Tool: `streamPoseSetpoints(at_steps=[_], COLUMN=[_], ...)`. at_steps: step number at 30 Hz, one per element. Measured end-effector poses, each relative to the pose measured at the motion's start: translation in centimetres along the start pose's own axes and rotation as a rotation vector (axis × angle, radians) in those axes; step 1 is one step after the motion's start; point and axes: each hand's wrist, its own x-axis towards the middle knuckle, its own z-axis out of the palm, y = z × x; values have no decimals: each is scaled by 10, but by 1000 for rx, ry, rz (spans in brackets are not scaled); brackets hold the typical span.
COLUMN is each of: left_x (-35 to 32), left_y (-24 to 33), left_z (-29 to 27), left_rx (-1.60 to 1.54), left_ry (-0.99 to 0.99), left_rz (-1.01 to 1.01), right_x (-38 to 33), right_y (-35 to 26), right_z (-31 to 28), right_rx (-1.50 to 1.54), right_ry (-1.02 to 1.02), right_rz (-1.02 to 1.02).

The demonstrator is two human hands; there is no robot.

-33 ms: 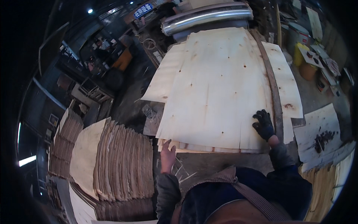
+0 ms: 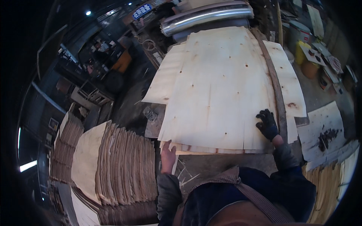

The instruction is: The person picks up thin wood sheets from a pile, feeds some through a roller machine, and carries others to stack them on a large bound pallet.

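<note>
A large pale veneer sheet [image 2: 211, 94] with small dark knots lies in front of me on a layered stack. At its near left corner is my bare left hand [image 2: 167, 158], its index finger and thumb apart beside the sheet's edge. My right hand [image 2: 267, 126], in a black glove, rests near the sheet's right edge with its fingers spread and bent. Just right of it runs a long, narrow brown strip [image 2: 277, 86]. Other pale sheets [image 2: 288, 79] stick out from under the top one on both sides.
Tall stacks of veneer [image 2: 128, 165] stand at my left. A shiny metal roller [image 2: 207, 17] lies beyond the far edge. At right, a loose sheet [image 2: 320, 128] carries dark scraps, with a yellow container [image 2: 301, 49] farther back. An orange-and-black vehicle [image 2: 120, 62] stands far left.
The view has shifted very slightly. My left hand sits a little farther left at the sheet's corner; my right hand stays almost in the same place.
</note>
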Motion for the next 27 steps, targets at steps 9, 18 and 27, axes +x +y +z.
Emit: streamPoseSetpoints(at_steps=[9,18,27], left_x=[106,165,153], left_y=[-122,-174,-161], left_z=[26,59,58], left_rx=[-62,-592,-698], left_ry=[-177,-483,-428], left_rz=[-89,-184,-94], right_x=[-54,-142,-125], right_y=[-23,-84,-79], right_z=[-4,62,48], right_rx=[5,42,1577], right_ry=[284,854,979], right_rz=[390,1033,1117])
